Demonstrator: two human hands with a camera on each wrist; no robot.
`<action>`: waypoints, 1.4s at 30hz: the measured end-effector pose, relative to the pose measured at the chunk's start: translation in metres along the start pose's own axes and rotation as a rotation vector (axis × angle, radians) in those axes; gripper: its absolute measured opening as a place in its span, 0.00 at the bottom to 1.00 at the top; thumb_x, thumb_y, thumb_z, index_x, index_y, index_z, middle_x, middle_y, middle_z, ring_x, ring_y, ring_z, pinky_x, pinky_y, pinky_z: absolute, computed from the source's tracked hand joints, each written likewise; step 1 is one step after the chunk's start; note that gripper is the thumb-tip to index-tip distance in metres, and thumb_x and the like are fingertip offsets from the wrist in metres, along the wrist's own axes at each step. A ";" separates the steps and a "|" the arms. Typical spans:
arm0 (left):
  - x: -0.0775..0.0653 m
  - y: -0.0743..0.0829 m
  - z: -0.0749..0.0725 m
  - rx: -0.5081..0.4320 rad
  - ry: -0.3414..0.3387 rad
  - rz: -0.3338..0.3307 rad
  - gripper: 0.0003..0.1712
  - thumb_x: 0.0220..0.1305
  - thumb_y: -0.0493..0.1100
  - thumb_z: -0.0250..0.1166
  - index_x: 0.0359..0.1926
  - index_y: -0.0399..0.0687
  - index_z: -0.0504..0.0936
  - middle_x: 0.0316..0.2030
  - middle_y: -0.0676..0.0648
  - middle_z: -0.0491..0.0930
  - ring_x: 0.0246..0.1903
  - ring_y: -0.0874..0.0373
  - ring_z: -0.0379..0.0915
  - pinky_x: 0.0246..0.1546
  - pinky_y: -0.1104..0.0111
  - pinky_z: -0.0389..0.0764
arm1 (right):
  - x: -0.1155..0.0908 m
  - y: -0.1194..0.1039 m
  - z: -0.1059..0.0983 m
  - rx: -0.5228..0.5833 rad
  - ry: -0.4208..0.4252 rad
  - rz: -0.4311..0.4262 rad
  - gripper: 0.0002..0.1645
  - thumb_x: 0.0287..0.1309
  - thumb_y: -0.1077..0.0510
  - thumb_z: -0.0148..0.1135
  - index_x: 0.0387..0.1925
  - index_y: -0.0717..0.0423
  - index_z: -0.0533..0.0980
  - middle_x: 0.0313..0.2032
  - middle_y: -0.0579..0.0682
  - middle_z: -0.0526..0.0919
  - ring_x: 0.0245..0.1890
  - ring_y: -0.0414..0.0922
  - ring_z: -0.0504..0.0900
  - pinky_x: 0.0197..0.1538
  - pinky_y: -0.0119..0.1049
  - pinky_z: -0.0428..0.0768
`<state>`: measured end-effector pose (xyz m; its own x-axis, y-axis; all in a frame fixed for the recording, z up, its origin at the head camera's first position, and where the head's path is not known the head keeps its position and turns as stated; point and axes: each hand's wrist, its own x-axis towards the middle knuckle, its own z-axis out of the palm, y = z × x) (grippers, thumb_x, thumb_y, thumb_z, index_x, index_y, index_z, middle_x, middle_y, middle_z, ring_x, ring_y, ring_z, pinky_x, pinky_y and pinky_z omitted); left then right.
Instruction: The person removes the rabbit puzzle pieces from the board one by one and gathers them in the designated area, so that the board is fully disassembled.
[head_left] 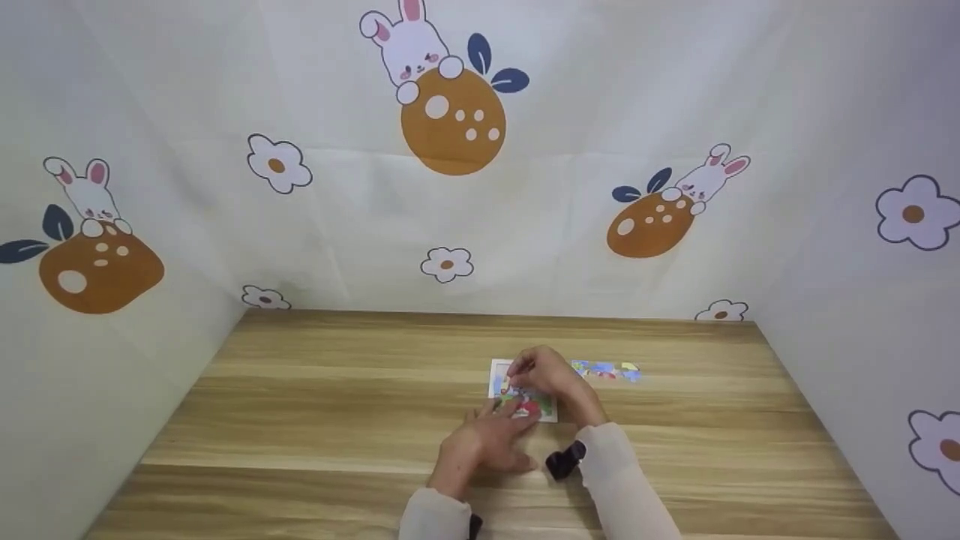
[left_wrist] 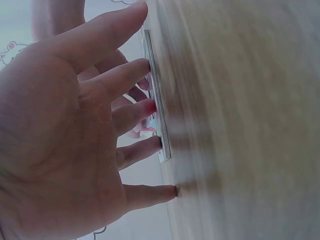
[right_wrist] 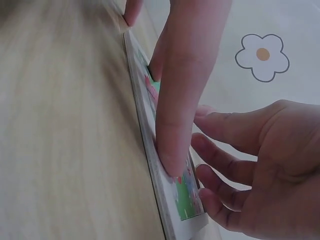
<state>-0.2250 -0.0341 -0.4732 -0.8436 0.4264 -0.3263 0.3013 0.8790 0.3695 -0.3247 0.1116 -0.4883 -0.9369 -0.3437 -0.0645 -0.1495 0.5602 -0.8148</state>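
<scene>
Framed jigsaw puzzle [head_left: 492, 381] lies flat on the wood-grain tabletop [head_left: 315, 420], a little right of centre in the head view, white border showing, picture area in blue, green and red, partly covered by both hands. Left hand [head_left: 489, 444]: palm down over the near side, fingers spread wide and nearly straight; in the left wrist view three middle fingertips meet the puzzle, the little fingertip touches the tabletop just beside it, and the thumb extends apart from the others. Right wrist view agrees: a left fingertip presses at the white border. Right hand [head_left: 545, 372]: reaches in from the right above the far part of the puzzle, wrist bent, fingers curved, tips narrowly gathered near the thumb and directed down at the far left portion; cannot tell whether a piece sits between them. Loose puzzle pieces [head_left: 604, 370], bearing blue, red and yellow print, lie in a short row to the right of the puzzle, just beyond the right hand; exact count not readable. Both forearms wear pale sleeves [head_left: 626, 484]; a black wrist camera [head_left: 564, 460] shows at the inner side of the right cuff. Surround: pale fabric backdrop [head_left: 555, 210] on three sides, printed with white rabbits on orange fruit and with white, orange-centred flowers.
</scene>
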 end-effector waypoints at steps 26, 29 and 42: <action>0.003 0.002 0.000 -0.011 -0.041 -0.016 0.42 0.61 0.62 0.67 0.75 0.71 0.63 0.80 0.52 0.51 0.79 0.42 0.43 0.76 0.40 0.50 | -0.018 -0.012 -0.040 0.053 0.225 0.134 0.03 0.63 0.65 0.65 0.36 0.59 0.83 0.36 0.53 0.85 0.37 0.43 0.81 0.41 0.32 0.78; 0.002 0.002 0.000 -0.005 -0.041 -0.022 0.43 0.61 0.62 0.67 0.75 0.71 0.62 0.80 0.52 0.50 0.79 0.42 0.43 0.76 0.40 0.50 | -0.024 -0.010 -0.051 0.038 0.220 0.120 0.03 0.64 0.66 0.64 0.37 0.60 0.83 0.36 0.53 0.86 0.37 0.43 0.81 0.39 0.32 0.78; -0.001 0.001 -0.002 -0.032 -0.014 0.004 0.43 0.60 0.60 0.69 0.75 0.68 0.63 0.80 0.49 0.51 0.79 0.39 0.43 0.74 0.36 0.50 | -0.043 0.028 -0.081 0.067 0.212 0.154 0.04 0.62 0.67 0.64 0.38 0.65 0.82 0.36 0.55 0.85 0.34 0.41 0.81 0.42 0.39 0.85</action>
<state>-0.2245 -0.0343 -0.4705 -0.8362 0.4331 -0.3366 0.2904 0.8702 0.3981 -0.3140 0.2029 -0.4615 -0.9933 -0.0888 -0.0741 0.0144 0.5403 -0.8414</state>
